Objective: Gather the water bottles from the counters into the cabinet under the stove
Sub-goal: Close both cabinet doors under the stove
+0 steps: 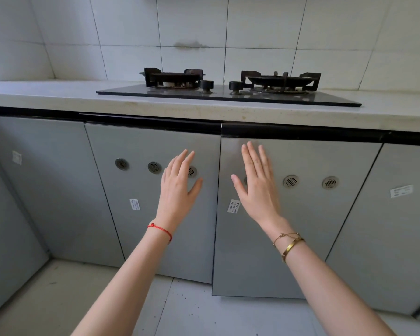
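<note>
Hands flat, fingers spread: left hand (180,183) | right hand (257,183) | before shut cabinet doors (301,214), flanking centre seam.

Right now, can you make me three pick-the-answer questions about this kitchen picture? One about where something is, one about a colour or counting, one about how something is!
1. Where is the stove?
A. on the counter above the two doors
B. on the floor
C. inside a cabinet

2. What colour is the string on the left wrist?
A. blue
B. red
C. green

3. How are the hands?
A. holding bottles
B. in fists
C. flat and empty

Answers:
1 A, it sits on the counter over the vented cabinet doors.
2 B, the string bracelet is red.
3 C, the left hand and right hand have spread fingers and hold nothing.
</note>
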